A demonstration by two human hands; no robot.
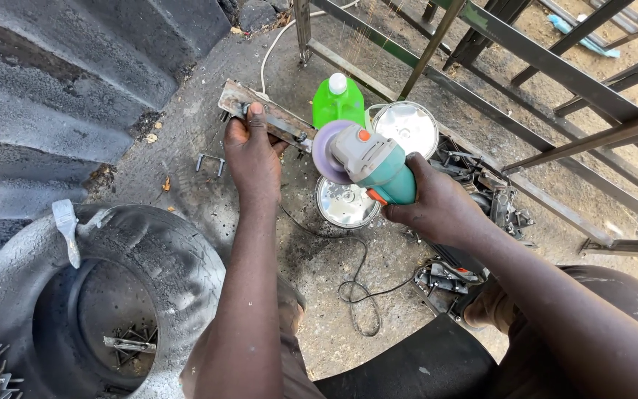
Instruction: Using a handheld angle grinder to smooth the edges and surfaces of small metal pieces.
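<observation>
My left hand point(251, 151) grips a flat rusty metal bar point(241, 100) with bolts and a small fitting on it, holding it level above the ground. My right hand point(437, 207) is closed around the teal body of an angle grinder point(367, 159). Its purple disc point(328, 151) faces left, close to the bar's right end. A black cord point(359, 284) loops on the concrete below.
A green plastic bottle point(338, 100) and two shiny round tin lids point(407, 127) point(345, 205) lie beyond the hands. A large tyre point(97, 288) with a brush point(66, 229) sits lower left. Painted steel frames point(555, 70) stand right; metal parts point(492, 192) lie beneath them.
</observation>
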